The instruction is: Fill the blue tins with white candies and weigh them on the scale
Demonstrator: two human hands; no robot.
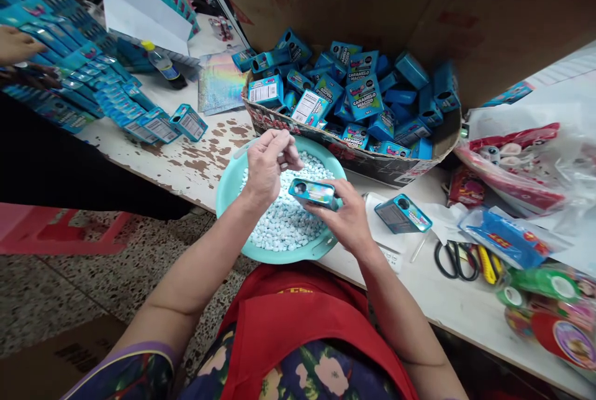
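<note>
My right hand (347,217) grips a small blue candy box (321,192) on its side, its end with a dark round opening facing left. The box is above a turquoise plastic basin (227,192) of pale blue and white candies (282,229). My left hand (267,167) hovers over the basin just left of the box, its fingers curled together; what they hold, if anything, is hidden. Right of my right hand, another blue candy box (403,215) with a round opening sits on the table.
Behind the basin is a carton (395,170) heaped with blue boxes. Scissors (456,260), a yellow cutter (488,265) and plastic-bagged goods (516,158) lie right. At left are stacked boxes (125,114), a bottle (165,68) and another person's hand (18,46).
</note>
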